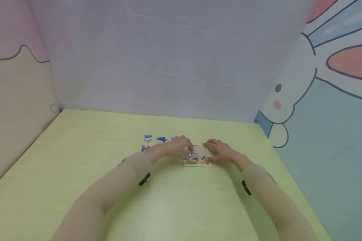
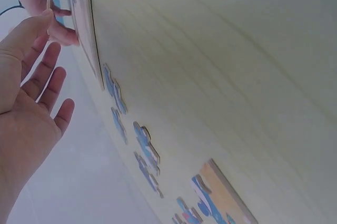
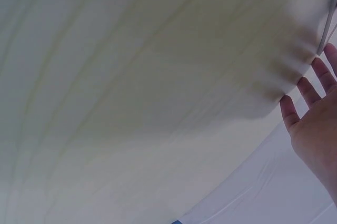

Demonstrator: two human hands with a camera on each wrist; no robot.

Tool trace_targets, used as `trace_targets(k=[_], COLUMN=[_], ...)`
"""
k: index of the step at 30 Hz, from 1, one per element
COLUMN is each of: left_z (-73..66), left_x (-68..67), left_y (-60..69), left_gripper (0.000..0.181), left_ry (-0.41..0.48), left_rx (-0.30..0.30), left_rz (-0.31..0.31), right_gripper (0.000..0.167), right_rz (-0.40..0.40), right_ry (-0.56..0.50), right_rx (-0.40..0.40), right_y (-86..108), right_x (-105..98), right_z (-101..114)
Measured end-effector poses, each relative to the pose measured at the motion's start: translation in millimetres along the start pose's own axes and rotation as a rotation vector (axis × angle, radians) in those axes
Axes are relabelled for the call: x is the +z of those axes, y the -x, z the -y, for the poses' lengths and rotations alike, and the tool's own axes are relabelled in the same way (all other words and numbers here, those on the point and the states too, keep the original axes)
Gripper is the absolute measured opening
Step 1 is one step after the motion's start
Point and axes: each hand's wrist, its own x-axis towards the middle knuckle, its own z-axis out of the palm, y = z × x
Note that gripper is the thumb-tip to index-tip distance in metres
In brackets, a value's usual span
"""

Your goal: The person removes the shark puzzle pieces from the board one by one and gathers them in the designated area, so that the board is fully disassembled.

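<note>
My left hand (image 1: 178, 147) is over the left part of a shallow puzzle tray (image 1: 198, 165). Between its thumb and forefinger it pinches a thin puzzle piece (image 2: 49, 3), seen nearly edge-on; the other fingers are loosely extended. Colourful pieces (image 1: 204, 160) show at the tray's near side, while the upper part is bare wood. On the tray's right side rests my right hand (image 1: 221, 151), thumb at the near part and fingers toward the far edge. The right wrist view shows its fingers (image 3: 308, 92) spread and fairly straight; what the thumb does is hidden there.
Left of the tray, several loose puzzle pieces (image 1: 161, 139) lie on the pale yellow table (image 1: 169, 207), some partly hidden by the left hand. A thick-edged wooden piece (image 2: 226, 192) lies nearest the left wrist camera. Walls (image 1: 157, 67) stand behind and beside the table.
</note>
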Motion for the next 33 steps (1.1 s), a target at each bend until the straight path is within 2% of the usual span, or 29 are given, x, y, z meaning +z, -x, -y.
trace_targets(k=[5, 13, 17, 24, 33], left_z=[-0.9, 1.5, 7.6, 22.7, 42.4], left_x=[-7.1, -16.3, -19.0, -22.1, -21.5], left_y=[10.8, 29.7, 40.3, 60.6, 82.2], left_gripper=[0.019, 0.019, 0.019, 0.019, 0.018], left_ry=[-0.042, -0.031, -0.052, -0.03, -0.062], left_rx=[0.013, 0.026, 0.035, 0.031, -0.01], left_rz=[0.003, 0.021, 0.016, -0.007, -0.025], right_gripper=[0.072, 0.071, 0.071, 0.071, 0.071], right_rz=[0.001, 0.008, 0.007, 0.001, 0.003], right_ry=[0.007, 0.004, 0.017, 0.006, -0.006], right_rx=[0.008, 0.002, -0.009, -0.019, -0.019], right_y=[1.1, 4.1, 4.5, 3.4, 2.8], right_x=[-1, -4, -4, -3, -2], right_z=[-1, 2, 3, 3, 4])
